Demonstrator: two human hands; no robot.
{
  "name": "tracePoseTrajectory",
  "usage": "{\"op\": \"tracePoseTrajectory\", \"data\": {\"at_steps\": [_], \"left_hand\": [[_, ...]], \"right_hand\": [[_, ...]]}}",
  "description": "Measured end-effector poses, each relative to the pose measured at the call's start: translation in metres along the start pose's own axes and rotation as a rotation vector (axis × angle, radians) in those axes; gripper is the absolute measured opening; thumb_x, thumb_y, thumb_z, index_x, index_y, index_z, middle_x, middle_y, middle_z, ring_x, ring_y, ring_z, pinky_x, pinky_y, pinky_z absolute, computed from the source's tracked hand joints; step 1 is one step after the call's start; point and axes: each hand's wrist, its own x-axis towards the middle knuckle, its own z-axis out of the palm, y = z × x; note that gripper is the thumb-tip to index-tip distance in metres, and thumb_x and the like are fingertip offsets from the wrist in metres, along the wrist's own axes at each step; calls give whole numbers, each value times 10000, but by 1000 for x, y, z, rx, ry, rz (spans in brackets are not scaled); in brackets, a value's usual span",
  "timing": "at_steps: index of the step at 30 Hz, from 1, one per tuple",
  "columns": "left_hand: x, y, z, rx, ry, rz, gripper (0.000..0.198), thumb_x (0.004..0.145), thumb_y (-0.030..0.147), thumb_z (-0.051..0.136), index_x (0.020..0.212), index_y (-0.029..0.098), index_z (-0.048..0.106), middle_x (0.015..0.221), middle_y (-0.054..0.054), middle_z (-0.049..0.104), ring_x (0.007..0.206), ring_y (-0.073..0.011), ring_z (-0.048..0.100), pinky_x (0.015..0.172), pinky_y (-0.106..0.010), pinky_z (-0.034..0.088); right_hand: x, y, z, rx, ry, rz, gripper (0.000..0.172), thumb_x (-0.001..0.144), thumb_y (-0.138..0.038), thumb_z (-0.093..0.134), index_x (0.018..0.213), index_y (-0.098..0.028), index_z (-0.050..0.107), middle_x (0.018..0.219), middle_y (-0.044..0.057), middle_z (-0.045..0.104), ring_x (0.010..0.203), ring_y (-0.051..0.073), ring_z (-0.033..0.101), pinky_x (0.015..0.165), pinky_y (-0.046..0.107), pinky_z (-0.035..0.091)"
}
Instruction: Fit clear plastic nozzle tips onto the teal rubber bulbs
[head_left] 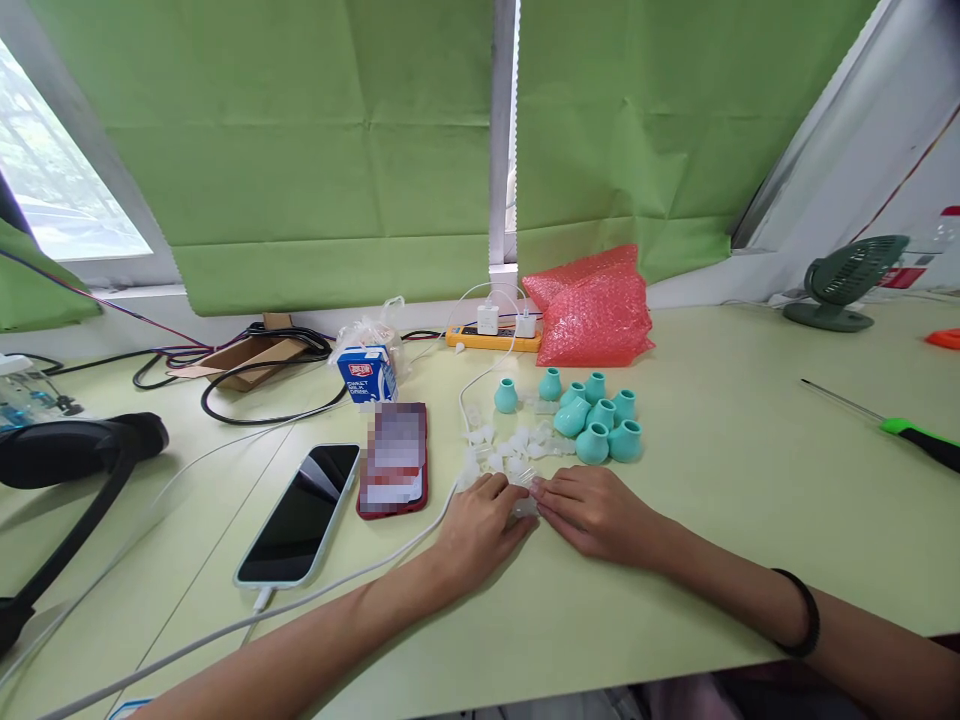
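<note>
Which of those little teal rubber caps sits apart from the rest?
The leftmost teal rubber cap, standing alone; the other teal caps cluster together to its right.

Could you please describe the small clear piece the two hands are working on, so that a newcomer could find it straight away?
Start at the red bubble wrap bag by the window, then come down past the teal caps to the scatter of clear plastic pieces. At its near edge, the left hand and right hand meet fingertip to fingertip on one clear piece, the only one being touched.

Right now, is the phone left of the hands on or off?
Screen dark: the phone lies face up, black glass showing only reflections, white cable plugged in. Asleep or off: cannot tell.
</note>
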Motion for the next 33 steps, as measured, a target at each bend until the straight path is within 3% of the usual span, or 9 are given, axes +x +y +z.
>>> {"op": "tracePoseTrajectory", "data": {"at_steps": [12, 17, 20, 25, 28, 33], "left_hand": [[-2, 1, -1, -5, -7, 30, 182, 789, 291, 482, 887, 166, 569, 773, -49, 571, 732, -185, 542, 607, -294, 463], [-3, 1, -2, -126, 204, 30, 160, 769, 272, 503, 883, 174, 560, 855, -73, 552, 801, -188, 522, 645, -300, 463], [-4, 2, -6, -293, 306, 46, 134, 776, 222, 481, 891, 169, 523, 832, -58, 570, 797, -165, 528, 667, -282, 459], [-5, 6, -14, -583, 230, -14, 323, 677, 267, 587, 965, 148, 501, 826, -49, 592, 698, -141, 548, 583, -240, 472], [-3, 7, -14, -651, 164, -84, 254, 714, 315, 565, 902, 144, 565, 757, -45, 622, 652, -135, 566, 569, -233, 478], [-1, 8, -12, -644, 188, -77, 235, 745, 321, 530, 871, 134, 599, 705, -48, 645, 601, -129, 576, 549, -227, 480]], "right_hand": [[-2, -7, 4, 120, -24, 110, 138, 772, -158, 476, 856, -141, 584, 660, 57, 605, 587, 158, 533, 493, 279, 409], [-1, -2, 7, 404, 164, 247, 211, 740, -168, 537, 950, -175, 562, 806, 51, 636, 719, 145, 588, 634, 261, 484], [3, -1, 3, 483, 254, 291, 215, 724, -169, 574, 938, -182, 570, 781, 39, 639, 685, 134, 589, 629, 256, 496], [5, -1, -2, 529, 287, 211, 204, 718, -125, 580, 912, -187, 582, 783, 43, 638, 711, 133, 591, 608, 243, 505], [4, -1, -1, 519, 313, 163, 213, 722, -122, 581, 919, -201, 577, 803, 49, 635, 735, 135, 592, 611, 246, 508], [3, -2, 1, 485, 342, 128, 241, 710, -114, 596, 933, -202, 570, 799, 54, 628, 717, 128, 589, 591, 233, 503]]}}
